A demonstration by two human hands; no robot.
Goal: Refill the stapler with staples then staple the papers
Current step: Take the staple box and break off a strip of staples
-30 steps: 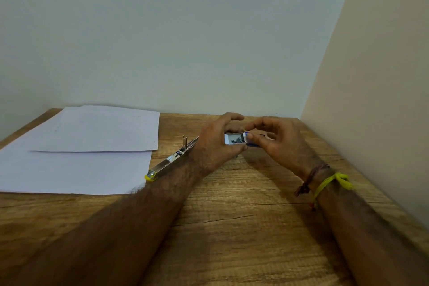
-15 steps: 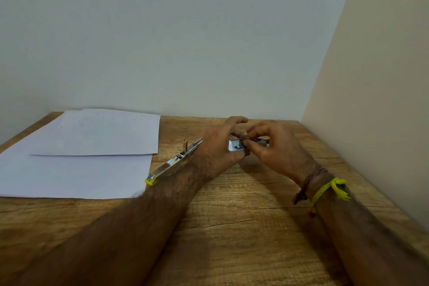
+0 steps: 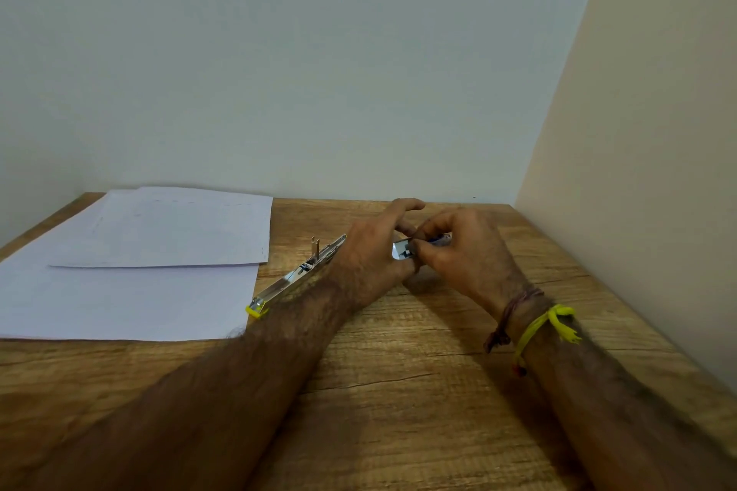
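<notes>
Over the wooden table [image 3: 399, 391], both hands, left hand [image 3: 371, 255] and right hand [image 3: 466, 251], pinch what seems a small white-and-blue staple box [image 3: 402, 249], while the opened silver, yellow-tipped stapler [image 3: 295, 277] lies unfilled beside the unstapled white papers [image 3: 131, 275].

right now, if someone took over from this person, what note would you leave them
Left hand and right hand: both pinch a small staple box between them, just above the table.
Stapler: lies opened flat on the table, partly under the left wrist, yellow end toward the papers.
Papers: two loose sheets overlapping at the left, unstapled.
Done: stapler opened, box in hand.
Left: take out a staple strip, load it, close the stapler, square the sheets, staple them.
</notes>
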